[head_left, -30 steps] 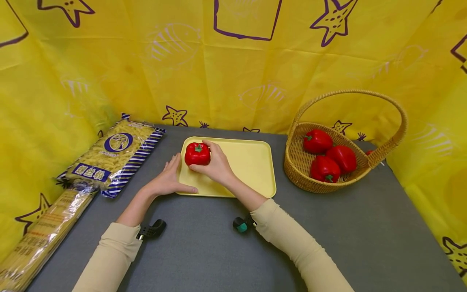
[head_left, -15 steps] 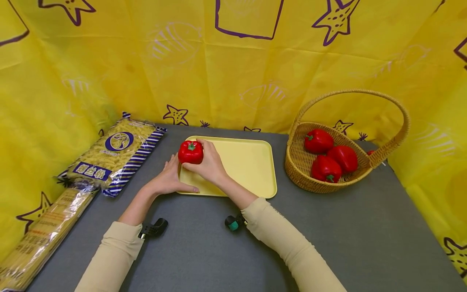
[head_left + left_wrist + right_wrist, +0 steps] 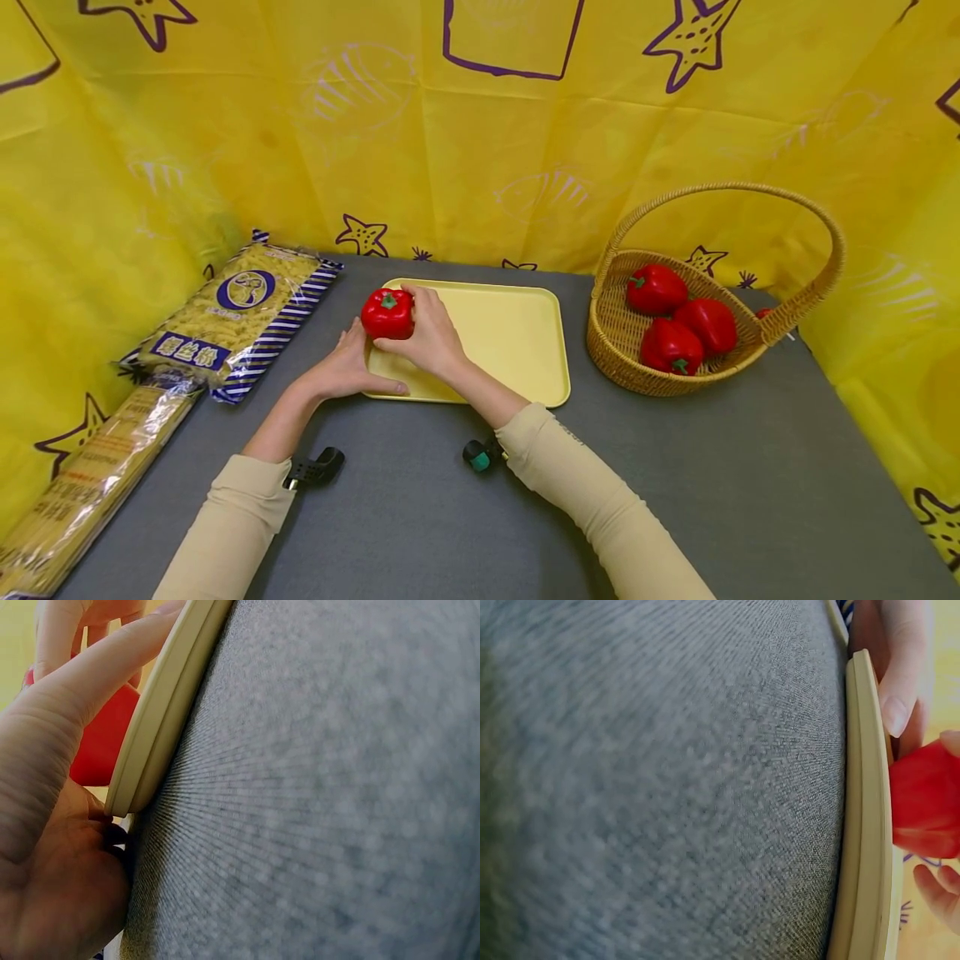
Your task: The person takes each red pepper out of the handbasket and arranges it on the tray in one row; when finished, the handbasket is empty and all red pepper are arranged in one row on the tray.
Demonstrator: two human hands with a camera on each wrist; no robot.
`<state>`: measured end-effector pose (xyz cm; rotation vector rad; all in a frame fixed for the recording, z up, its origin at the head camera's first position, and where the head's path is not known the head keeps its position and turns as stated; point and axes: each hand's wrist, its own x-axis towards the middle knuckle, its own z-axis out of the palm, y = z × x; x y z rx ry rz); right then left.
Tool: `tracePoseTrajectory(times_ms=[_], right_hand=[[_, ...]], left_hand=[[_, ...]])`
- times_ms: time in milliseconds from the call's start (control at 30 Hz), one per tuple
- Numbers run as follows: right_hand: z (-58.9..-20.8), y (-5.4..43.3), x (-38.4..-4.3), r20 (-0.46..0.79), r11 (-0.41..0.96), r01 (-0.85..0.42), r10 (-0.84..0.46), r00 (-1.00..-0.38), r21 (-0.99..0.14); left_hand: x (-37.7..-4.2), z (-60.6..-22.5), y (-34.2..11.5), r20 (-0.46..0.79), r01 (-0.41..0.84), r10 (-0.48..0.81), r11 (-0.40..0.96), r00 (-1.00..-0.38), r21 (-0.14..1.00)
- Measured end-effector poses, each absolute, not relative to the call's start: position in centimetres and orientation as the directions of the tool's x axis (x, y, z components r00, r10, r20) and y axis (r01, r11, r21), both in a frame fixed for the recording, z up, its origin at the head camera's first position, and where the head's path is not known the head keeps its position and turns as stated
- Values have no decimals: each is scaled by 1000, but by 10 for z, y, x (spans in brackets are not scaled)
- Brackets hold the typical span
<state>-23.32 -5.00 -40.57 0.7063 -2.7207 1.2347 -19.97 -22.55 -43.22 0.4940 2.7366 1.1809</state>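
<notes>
A red bell pepper [image 3: 387, 314] with a green stem is pinched between the thumb and fingers of my right hand [image 3: 432, 335]. It sits at the left end of a pale yellow tray [image 3: 513, 346], stem facing up. My left hand [image 3: 347, 364] lies at the tray's front left corner with the thumb spread along the front edge and the fingers straight up the left side. In the left wrist view, that thumb [image 3: 97, 671] reaches over the tray's rim, and the pepper [image 3: 105, 739] shows red behind it.
Right of the tray stands a wicker basket [image 3: 626, 379] with a tall handle and several red bell peppers inside. A bag of spiral pasta [image 3: 240, 304] and a long pack of noodles [image 3: 97, 475] lie at the left. Yellow patterned cloth [image 3: 465, 167] hangs behind.
My right hand has carried the pepper a little to the left, toward the tray's left edge and my left hand. The left hand stays at the tray's corner.
</notes>
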Motion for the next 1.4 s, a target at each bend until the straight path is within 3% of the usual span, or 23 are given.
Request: tracePoseTrajectory(times_ms=[400, 700, 1100, 1400], right_hand=[[-405, -44, -232, 246, 586, -443, -387, -889, -679], [-398, -24, -226, 232, 538, -398, -351, -907, -743], [-388, 31, -215, 271, 440, -417, -358, -894, -795], [-369, 87, -202, 323, 451, -447, -326, -888, -772]], left_hand=[[-202, -435, -224, 9, 240, 345, 634, -938, 735], [-202, -433, -224, -11, 223, 340, 642, -940, 733], [-203, -436, -227, -28, 206, 330, 652, -944, 730], [-202, -435, -228, -39, 198, 326, 663, -945, 722]])
